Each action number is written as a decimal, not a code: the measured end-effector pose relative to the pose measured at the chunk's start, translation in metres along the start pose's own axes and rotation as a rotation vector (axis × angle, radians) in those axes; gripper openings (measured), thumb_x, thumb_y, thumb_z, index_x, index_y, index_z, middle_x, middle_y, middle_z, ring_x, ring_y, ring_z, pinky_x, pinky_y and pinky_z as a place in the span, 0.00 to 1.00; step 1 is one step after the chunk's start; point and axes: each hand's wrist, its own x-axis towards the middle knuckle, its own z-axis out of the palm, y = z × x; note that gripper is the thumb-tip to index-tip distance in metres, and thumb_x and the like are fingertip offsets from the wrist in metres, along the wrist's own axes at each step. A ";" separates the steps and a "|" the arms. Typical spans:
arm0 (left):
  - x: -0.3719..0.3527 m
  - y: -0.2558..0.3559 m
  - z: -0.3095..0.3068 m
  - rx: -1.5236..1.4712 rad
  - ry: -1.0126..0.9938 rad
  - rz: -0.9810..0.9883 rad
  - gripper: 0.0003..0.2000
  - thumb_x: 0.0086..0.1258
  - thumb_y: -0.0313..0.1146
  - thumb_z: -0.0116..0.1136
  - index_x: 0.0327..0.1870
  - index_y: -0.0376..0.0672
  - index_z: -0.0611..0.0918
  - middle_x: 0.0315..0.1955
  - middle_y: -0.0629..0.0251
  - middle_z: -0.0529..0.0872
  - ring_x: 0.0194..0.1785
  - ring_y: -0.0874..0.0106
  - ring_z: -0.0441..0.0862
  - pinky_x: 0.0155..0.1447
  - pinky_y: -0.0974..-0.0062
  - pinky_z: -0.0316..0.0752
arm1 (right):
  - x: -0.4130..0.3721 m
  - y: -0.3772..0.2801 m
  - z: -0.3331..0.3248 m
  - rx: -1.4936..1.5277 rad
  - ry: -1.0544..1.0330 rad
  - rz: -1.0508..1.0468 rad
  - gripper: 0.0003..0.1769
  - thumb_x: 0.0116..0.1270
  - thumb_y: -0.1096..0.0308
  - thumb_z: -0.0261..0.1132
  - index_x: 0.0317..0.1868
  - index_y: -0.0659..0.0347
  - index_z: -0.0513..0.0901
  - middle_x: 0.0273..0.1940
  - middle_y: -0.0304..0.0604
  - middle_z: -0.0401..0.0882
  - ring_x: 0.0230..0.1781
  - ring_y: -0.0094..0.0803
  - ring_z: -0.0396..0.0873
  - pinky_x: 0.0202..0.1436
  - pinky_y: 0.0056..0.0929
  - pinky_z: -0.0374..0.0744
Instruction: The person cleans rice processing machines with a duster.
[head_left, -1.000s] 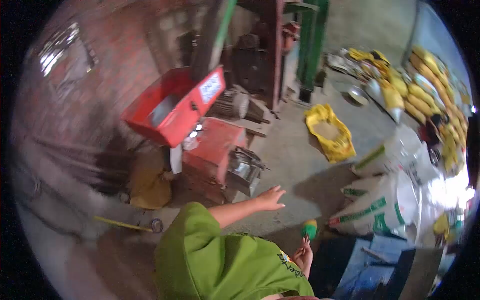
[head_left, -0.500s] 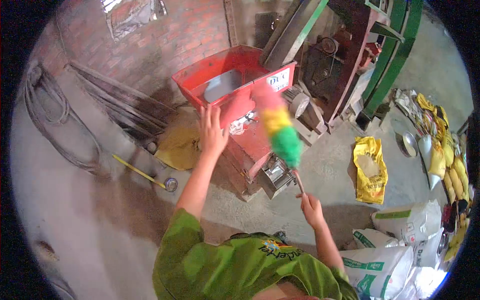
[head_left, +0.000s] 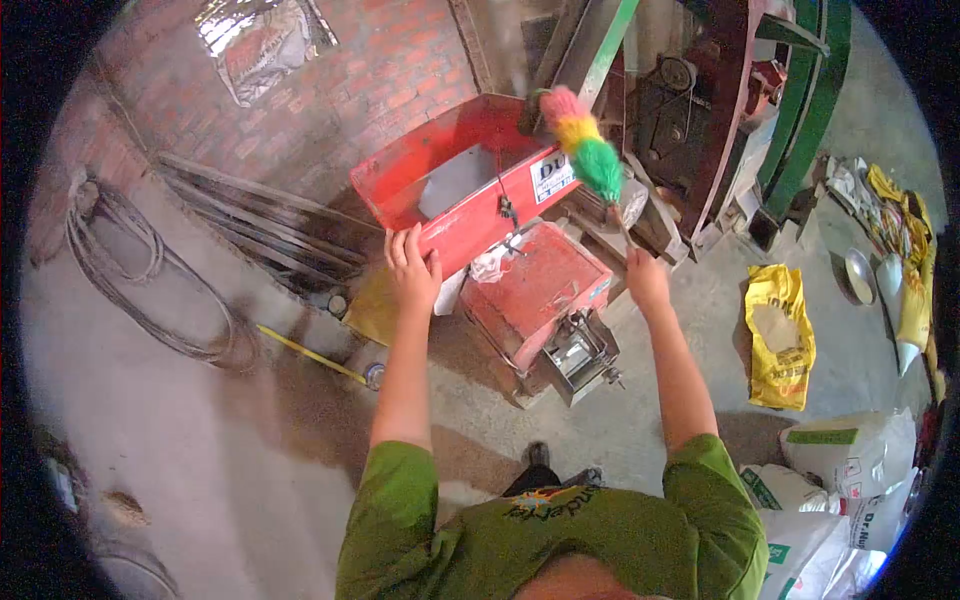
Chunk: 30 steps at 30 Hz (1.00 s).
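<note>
Pink, yellow and green, the duster [head_left: 580, 145] is hovering over the hopper's [head_left: 475, 222] far corner, the right hand's [head_left: 648, 283] grip closed on its thin handle. The left hand [head_left: 412, 268], grip open, is lying flat against the hopper wall. I reckon the fluff could be snagging on the dark machinery [head_left: 690, 100] behind. Soft fibres are brushing past boxy red sheet metal.
</note>
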 end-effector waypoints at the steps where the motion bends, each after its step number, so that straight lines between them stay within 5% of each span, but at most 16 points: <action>1: 0.000 0.001 0.003 -0.024 0.048 -0.007 0.23 0.53 0.32 0.56 0.52 0.41 0.67 0.49 0.55 0.65 0.58 0.52 0.57 0.61 0.58 0.54 | -0.008 -0.002 0.016 0.064 0.053 -0.101 0.18 0.63 0.56 0.44 0.38 0.62 0.72 0.32 0.61 0.75 0.34 0.56 0.73 0.37 0.48 0.72; 6: 0.000 0.007 0.014 -0.055 0.140 -0.063 0.20 0.56 0.35 0.55 0.50 0.40 0.69 0.48 0.56 0.66 0.58 0.53 0.57 0.60 0.57 0.53 | -0.066 -0.043 0.026 0.072 -0.120 -0.134 0.16 0.63 0.59 0.44 0.35 0.61 0.74 0.32 0.59 0.74 0.35 0.55 0.73 0.38 0.47 0.71; 8: 0.003 0.001 0.017 -0.076 0.160 -0.069 0.19 0.56 0.35 0.54 0.49 0.40 0.70 0.47 0.56 0.67 0.59 0.53 0.57 0.60 0.57 0.53 | -0.063 -0.021 0.022 -0.054 -0.171 0.053 0.16 0.63 0.59 0.45 0.35 0.61 0.74 0.30 0.60 0.74 0.34 0.55 0.73 0.36 0.45 0.71; 11: 0.001 -0.009 0.017 -0.094 0.142 -0.042 0.17 0.57 0.35 0.54 0.47 0.39 0.72 0.46 0.57 0.68 0.58 0.54 0.58 0.60 0.57 0.53 | -0.046 0.041 0.035 0.188 0.201 0.146 0.17 0.64 0.60 0.45 0.29 0.63 0.75 0.24 0.58 0.74 0.27 0.51 0.74 0.31 0.40 0.70; 14: 0.003 -0.016 0.021 -0.066 0.175 0.029 0.15 0.58 0.34 0.53 0.45 0.40 0.74 0.43 0.58 0.68 0.54 0.54 0.61 0.57 0.57 0.57 | -0.058 0.071 0.032 0.183 0.220 0.289 0.17 0.64 0.60 0.45 0.29 0.63 0.75 0.23 0.57 0.73 0.24 0.48 0.73 0.30 0.39 0.69; 16: 0.002 -0.017 0.021 -0.082 0.172 0.011 0.15 0.57 0.34 0.53 0.45 0.40 0.74 0.42 0.59 0.69 0.53 0.54 0.61 0.57 0.57 0.57 | -0.090 0.077 0.034 0.095 0.042 0.327 0.18 0.64 0.58 0.45 0.30 0.64 0.74 0.28 0.56 0.75 0.32 0.54 0.73 0.35 0.44 0.69; 18: 0.006 -0.014 0.024 -0.102 0.213 0.000 0.15 0.55 0.34 0.55 0.44 0.40 0.74 0.40 0.61 0.69 0.52 0.56 0.61 0.57 0.58 0.57 | -0.131 0.106 0.056 -0.049 -0.153 0.067 0.17 0.63 0.58 0.48 0.30 0.63 0.75 0.29 0.54 0.76 0.33 0.53 0.73 0.36 0.43 0.70; 21: 0.006 -0.016 0.030 -0.113 0.255 0.026 0.15 0.55 0.33 0.55 0.43 0.40 0.74 0.39 0.62 0.69 0.52 0.56 0.61 0.57 0.58 0.57 | -0.166 0.066 0.054 0.005 -0.322 0.128 0.15 0.61 0.57 0.50 0.31 0.60 0.76 0.30 0.51 0.77 0.32 0.51 0.74 0.36 0.43 0.72; 23: 0.008 -0.015 0.034 -0.101 0.285 0.011 0.14 0.56 0.32 0.54 0.43 0.40 0.74 0.40 0.62 0.69 0.51 0.57 0.62 0.57 0.58 0.57 | -0.160 0.047 0.047 -0.255 -0.615 0.049 0.16 0.60 0.54 0.51 0.32 0.56 0.77 0.30 0.49 0.77 0.32 0.47 0.76 0.34 0.41 0.74; 30: 0.008 -0.016 0.049 -0.095 0.370 0.008 0.13 0.56 0.33 0.55 0.40 0.40 0.73 0.40 0.63 0.66 0.50 0.60 0.62 0.57 0.56 0.57 | -0.100 0.115 0.084 -0.481 -0.545 0.083 0.19 0.61 0.49 0.46 0.36 0.52 0.76 0.28 0.48 0.78 0.30 0.47 0.76 0.32 0.43 0.74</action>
